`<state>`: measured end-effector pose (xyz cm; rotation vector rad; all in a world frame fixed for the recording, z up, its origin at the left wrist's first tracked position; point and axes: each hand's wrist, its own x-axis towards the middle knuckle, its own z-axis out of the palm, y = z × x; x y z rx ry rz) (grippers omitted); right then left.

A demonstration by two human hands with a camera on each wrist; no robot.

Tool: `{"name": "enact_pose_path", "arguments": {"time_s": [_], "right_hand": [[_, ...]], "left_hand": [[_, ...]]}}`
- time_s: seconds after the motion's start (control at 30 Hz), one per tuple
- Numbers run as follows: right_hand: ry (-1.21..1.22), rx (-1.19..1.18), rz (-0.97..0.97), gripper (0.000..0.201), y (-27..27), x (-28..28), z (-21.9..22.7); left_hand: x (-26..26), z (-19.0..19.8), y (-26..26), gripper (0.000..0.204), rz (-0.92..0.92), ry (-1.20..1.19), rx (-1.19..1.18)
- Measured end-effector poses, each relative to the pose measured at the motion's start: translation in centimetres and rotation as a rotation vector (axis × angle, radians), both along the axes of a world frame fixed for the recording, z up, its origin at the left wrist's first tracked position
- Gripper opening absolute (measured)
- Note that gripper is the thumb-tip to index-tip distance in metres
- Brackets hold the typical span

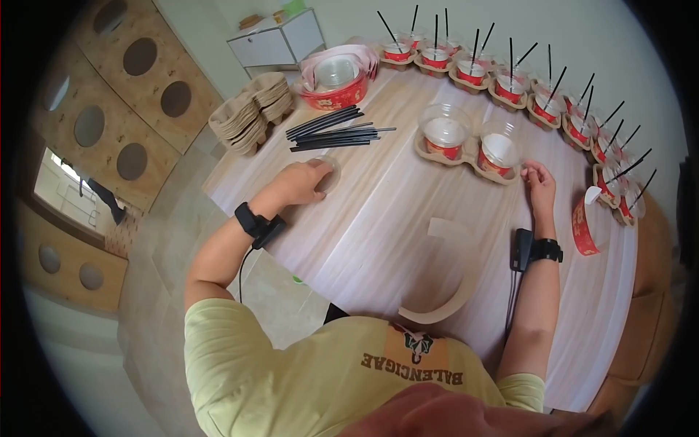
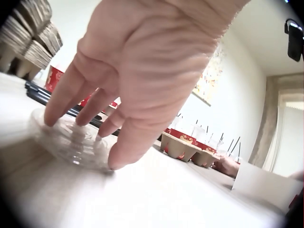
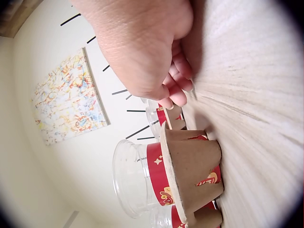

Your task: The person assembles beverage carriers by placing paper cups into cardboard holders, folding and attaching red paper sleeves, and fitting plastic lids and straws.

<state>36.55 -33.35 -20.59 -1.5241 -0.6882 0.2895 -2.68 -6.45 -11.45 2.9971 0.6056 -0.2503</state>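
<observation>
A clear plastic lid [image 2: 76,142] lies flat on the table, and the left hand [image 1: 300,182] reaches down over it with spread fingers, the fingertips touching its rim. Black straws [image 1: 335,135] lie in a loose pile just beyond that hand. The right hand [image 1: 540,188] rests on the table beside a cardboard carrier [image 3: 190,166], its fingers loosely curled and holding nothing. Two clear cups with red bands stand in this carrier; the nearer cup [image 1: 498,151] has no straw in it.
Carriers [image 1: 507,96] of cups with black straws line the far and right edges. At the back left are stacked empty carriers [image 1: 244,120] and a red tub [image 1: 338,95]. A curved paper strip [image 1: 455,302] lies near the body; a red band [image 1: 582,229] is at right.
</observation>
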Motion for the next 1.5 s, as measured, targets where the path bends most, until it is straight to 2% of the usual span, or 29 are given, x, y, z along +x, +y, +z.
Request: {"name": "enact_pose_path", "arguments": {"time_s": [0.13,0.43,0.53,0.63,0.7,0.83,0.9,1.03,1.1,1.13,1.2,1.27,1.3,1.37,1.43,1.5], "right_hand": [[0.011,0.005,0.007,0.019,-0.1,0.1,0.0],[-0.004,0.033,0.015,0.019,0.0,0.5,-0.5],[0.017,0.030,0.009,0.019,-0.1,0.2,-0.2],[0.021,0.030,0.025,0.018,-0.1,0.5,-0.4],[0.002,-0.011,0.024,0.018,-0.2,0.6,-0.2],[0.004,-0.052,0.044,0.018,-0.4,0.3,0.3],[-0.010,-0.076,0.053,0.018,-0.3,0.5,0.5],[-0.027,-0.146,0.107,0.017,-0.9,0.6,0.8],[-0.046,-0.146,0.116,0.016,-1.8,0.2,1.1],[-0.053,-0.146,0.132,0.016,-2.5,-0.2,1.2],[-0.057,-0.182,0.127,0.016,-4.4,-1.7,1.8],[-0.070,-0.244,0.126,0.016,-6.0,-3.4,3.0],[-0.070,-0.252,0.118,0.016,-6.3,-4.3,3.9],[-0.243,-0.308,0.113,0.017,-6.6,-6.7,5.9],[-0.215,-0.317,0.122,0.019,-5.6,-10.0,8.7],[-0.080,-0.083,0.312,0.028,-3.9,-13.1,10.9]], "left_hand": [[0.4,-0.3,-0.6,0.052,-0.001,0.057,0.076],[-0.6,0.1,-0.7,0.050,-0.062,-0.017,0.030],[-0.4,0.4,-0.9,0.051,-0.061,0.057,0.011],[-0.9,0.2,-1.5,0.042,-0.035,-0.004,-0.023],[-1.7,-0.9,-1.2,0.041,-0.206,-0.293,-0.055],[-2.1,-2.1,-2.0,0.043,-0.261,-0.342,-0.033],[-1.8,-2.0,-2.7,0.046,-0.177,-0.186,-0.032],[-1.3,-1.9,-4.1,0.045,-0.162,-0.131,0.014],[-1.3,-2.4,-4.1,0.044,-0.225,-0.216,0.084],[-1.3,-2.5,-4.3,0.044,-0.225,-0.223,0.081],[-1.3,-2.3,-4.5,0.039,-0.196,-0.431,0.035],[-1.0,-1.6,-4.8,0.037,-0.183,-0.489,0.010],[-0.9,-1.1,-5.0,0.035,-0.166,-0.538,-0.009],[-0.4,-0.4,-4.7,0.038,-0.124,-0.569,-0.034],[0.2,0.9,-5.0,0.041,-0.093,-0.597,-0.054],[1.5,3.0,-6.3,0.046,-0.157,-0.827,-0.163]]}}
